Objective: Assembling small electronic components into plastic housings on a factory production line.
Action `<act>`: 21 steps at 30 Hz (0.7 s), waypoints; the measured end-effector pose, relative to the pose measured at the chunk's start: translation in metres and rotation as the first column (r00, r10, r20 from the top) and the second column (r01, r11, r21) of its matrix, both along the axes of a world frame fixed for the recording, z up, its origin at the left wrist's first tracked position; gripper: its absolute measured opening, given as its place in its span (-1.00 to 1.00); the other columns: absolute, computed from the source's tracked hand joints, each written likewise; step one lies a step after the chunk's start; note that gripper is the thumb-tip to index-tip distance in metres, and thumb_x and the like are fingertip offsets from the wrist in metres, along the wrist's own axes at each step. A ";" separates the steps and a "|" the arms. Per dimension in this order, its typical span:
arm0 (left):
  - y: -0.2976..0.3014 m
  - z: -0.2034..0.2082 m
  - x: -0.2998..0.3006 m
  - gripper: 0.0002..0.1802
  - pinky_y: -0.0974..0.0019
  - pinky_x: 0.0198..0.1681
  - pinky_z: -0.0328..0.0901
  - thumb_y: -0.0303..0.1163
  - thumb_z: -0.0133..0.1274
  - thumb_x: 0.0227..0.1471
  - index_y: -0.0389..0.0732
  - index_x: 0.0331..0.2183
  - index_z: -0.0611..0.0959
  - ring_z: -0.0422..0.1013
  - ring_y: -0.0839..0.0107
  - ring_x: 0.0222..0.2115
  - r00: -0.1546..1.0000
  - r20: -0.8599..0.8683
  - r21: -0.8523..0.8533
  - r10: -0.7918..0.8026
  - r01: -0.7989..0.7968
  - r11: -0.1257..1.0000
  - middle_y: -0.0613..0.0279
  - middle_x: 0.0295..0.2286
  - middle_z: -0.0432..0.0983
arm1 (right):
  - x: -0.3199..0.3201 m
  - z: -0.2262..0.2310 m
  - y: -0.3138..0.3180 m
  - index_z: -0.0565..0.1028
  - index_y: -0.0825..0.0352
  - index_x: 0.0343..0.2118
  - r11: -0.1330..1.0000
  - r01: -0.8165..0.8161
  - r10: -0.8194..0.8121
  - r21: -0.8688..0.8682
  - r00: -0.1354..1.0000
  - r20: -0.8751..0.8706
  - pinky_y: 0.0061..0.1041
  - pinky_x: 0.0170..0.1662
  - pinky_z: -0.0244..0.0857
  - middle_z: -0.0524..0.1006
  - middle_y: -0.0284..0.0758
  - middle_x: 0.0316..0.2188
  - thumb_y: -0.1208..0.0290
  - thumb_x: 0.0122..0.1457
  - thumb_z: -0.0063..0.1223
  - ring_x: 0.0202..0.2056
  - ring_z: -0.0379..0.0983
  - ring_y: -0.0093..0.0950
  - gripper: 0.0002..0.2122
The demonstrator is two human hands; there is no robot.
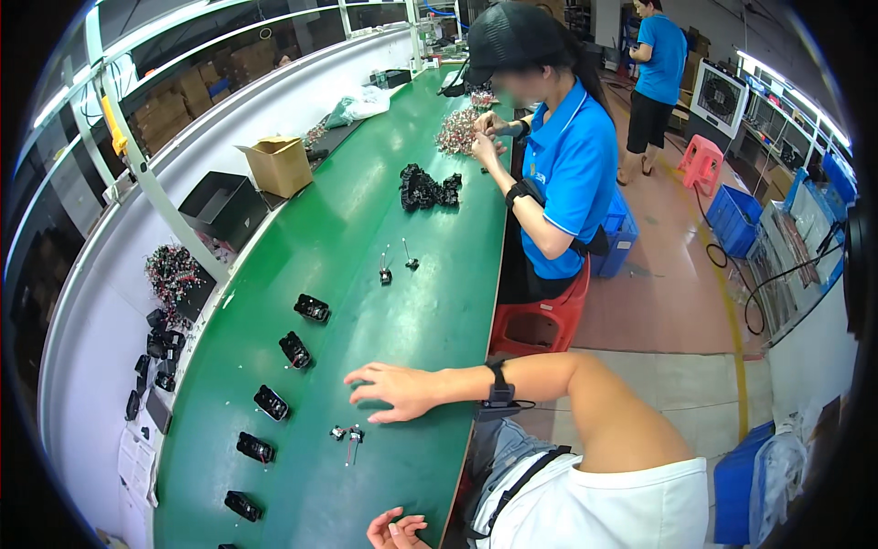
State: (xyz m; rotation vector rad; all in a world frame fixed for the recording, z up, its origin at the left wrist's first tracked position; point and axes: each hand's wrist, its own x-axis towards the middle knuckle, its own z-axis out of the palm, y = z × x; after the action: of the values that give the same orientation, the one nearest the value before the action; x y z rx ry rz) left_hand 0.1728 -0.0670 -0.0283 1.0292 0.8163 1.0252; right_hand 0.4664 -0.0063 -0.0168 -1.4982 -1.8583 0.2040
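My right hand [395, 392] reaches over the green table from the right, palm down, fingers spread, with nothing in it. Just below it in the picture lie two small black parts with thin leads [354, 439]. At the lower edge my left hand [398, 531] shows only in part; its fingers are loosely curled and apart, with nothing visible in them. To the left of my hands, black open housings stand in a spaced row, among them one housing [272, 403] and another [255, 447]. More small wired parts [385, 275] lie farther up the table.
A co-worker in a blue shirt [572, 174] sits up the table, handling parts by a pile of wired components [457, 133]. A black heap [425, 188] lies nearer. Along the wall stand a cardboard box [276, 166] and a black bin [224, 209]. Another person [660, 55] stands behind.
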 end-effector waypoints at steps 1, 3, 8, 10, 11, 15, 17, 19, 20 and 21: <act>0.000 0.000 0.000 -0.79 0.42 -0.42 0.39 -0.51 -0.14 0.17 -0.33 -0.13 0.39 0.47 0.31 -0.46 1.000 -0.001 0.002 0.001 -0.001 1.000 -0.03 -0.26 0.46 | 0.000 -0.006 -0.002 0.43 0.27 -0.13 0.999 -0.042 0.042 -0.010 0.998 0.036 -0.22 0.12 0.17 0.28 -0.13 0.06 0.32 0.02 0.17 0.07 0.21 -0.14 -0.66; 0.000 0.002 0.001 -0.79 0.42 -0.42 0.39 -0.51 -0.14 0.17 -0.33 -0.14 0.39 0.47 0.31 -0.46 1.000 0.006 0.001 0.000 0.000 1.000 -0.03 -0.26 0.47 | -0.005 -0.014 -0.006 0.47 0.27 -0.21 0.996 -0.074 0.070 0.041 0.995 0.075 -0.26 0.10 0.21 0.33 -0.20 0.00 0.43 -0.02 0.18 0.06 0.23 -0.18 -0.73; -0.001 0.002 -0.001 -0.80 0.41 -0.42 0.39 -0.51 -0.15 0.18 -0.34 -0.14 0.40 0.47 0.32 -0.46 1.000 0.011 0.008 -0.003 0.003 1.000 -0.02 -0.27 0.47 | -0.007 -0.016 -0.008 0.48 0.26 -0.27 0.994 -0.085 0.083 0.068 0.996 0.028 -0.31 0.02 0.26 0.39 -0.25 -0.09 0.45 -0.04 0.19 -0.03 0.29 -0.25 -0.77; 0.000 0.000 -0.001 -0.80 0.41 -0.42 0.39 -0.49 -0.14 0.18 -0.33 -0.14 0.40 0.47 0.32 -0.46 1.000 0.002 0.015 -0.004 0.004 1.000 -0.02 -0.27 0.47 | -0.009 -0.013 -0.010 0.48 0.26 -0.29 0.996 -0.066 0.066 0.057 0.998 0.018 -0.33 -0.01 0.28 0.41 -0.27 -0.12 0.46 -0.05 0.19 -0.07 0.31 -0.27 -0.78; 0.000 0.000 -0.002 -0.80 0.41 -0.42 0.39 -0.49 -0.14 0.18 -0.33 -0.14 0.40 0.47 0.32 -0.46 1.000 0.001 0.014 -0.004 0.004 1.000 -0.02 -0.27 0.47 | -0.010 -0.012 -0.011 0.48 0.26 -0.30 0.996 -0.062 0.062 0.065 0.998 0.012 -0.33 -0.03 0.28 0.41 -0.28 -0.14 0.46 -0.06 0.19 -0.10 0.32 -0.28 -0.78; 0.000 -0.002 -0.001 -0.80 0.40 -0.42 0.39 -0.48 -0.14 0.19 -0.33 -0.14 0.40 0.47 0.31 -0.46 1.000 0.010 0.018 -0.009 0.009 1.000 -0.03 -0.29 0.48 | -0.010 -0.008 -0.011 0.48 0.25 -0.31 0.997 -0.060 0.060 0.038 0.998 0.012 -0.35 -0.05 0.29 0.42 -0.30 -0.15 0.46 -0.07 0.19 -0.14 0.32 -0.29 -0.78; -0.001 -0.002 -0.002 -0.80 0.40 -0.42 0.39 -0.48 -0.13 0.19 -0.33 -0.14 0.40 0.47 0.31 -0.47 1.000 0.007 0.019 -0.013 0.013 1.000 -0.03 -0.29 0.48 | -0.009 -0.006 -0.010 0.47 0.26 -0.29 0.998 -0.062 0.061 0.018 0.997 0.038 -0.35 -0.04 0.28 0.40 -0.30 -0.13 0.47 -0.04 0.18 -0.12 0.32 -0.29 -0.78; 0.000 -0.002 -0.002 -0.80 0.40 -0.42 0.38 -0.47 -0.13 0.18 -0.33 -0.14 0.40 0.47 0.31 -0.47 1.000 0.016 0.016 -0.014 0.014 1.000 -0.04 -0.30 0.48 | -0.010 -0.005 -0.010 0.46 0.27 -0.27 0.998 -0.065 0.065 0.001 0.996 0.065 -0.36 -0.03 0.27 0.38 -0.30 -0.10 0.47 -0.02 0.17 -0.11 0.31 -0.30 -0.77; 0.000 -0.002 -0.002 -0.80 0.40 -0.42 0.38 -0.47 -0.13 0.18 -0.33 -0.14 0.40 0.47 0.31 -0.47 1.000 0.016 0.014 -0.014 0.014 1.000 -0.04 -0.30 0.48 | -0.011 -0.004 -0.013 0.46 0.26 -0.26 0.999 -0.050 0.050 -0.002 0.998 0.048 -0.35 -0.02 0.27 0.38 -0.30 -0.10 0.48 -0.02 0.17 -0.10 0.31 -0.29 -0.78; 0.000 -0.003 -0.003 -0.79 0.40 -0.42 0.38 -0.48 -0.13 0.18 -0.33 -0.14 0.40 0.47 0.31 -0.47 1.000 0.013 0.015 -0.009 0.009 1.000 -0.04 -0.30 0.48 | -0.014 -0.004 -0.013 0.46 0.26 -0.26 0.999 -0.042 0.043 -0.005 0.999 0.026 -0.34 -0.01 0.26 0.38 -0.30 -0.09 0.48 -0.02 0.16 -0.09 0.31 -0.28 -0.78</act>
State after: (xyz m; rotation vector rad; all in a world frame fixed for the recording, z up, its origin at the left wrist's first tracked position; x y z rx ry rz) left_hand 0.1699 -0.0675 -0.0313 1.0371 0.7941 1.0308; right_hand 0.4529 -0.0193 -0.0212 -1.4715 -1.9124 0.2099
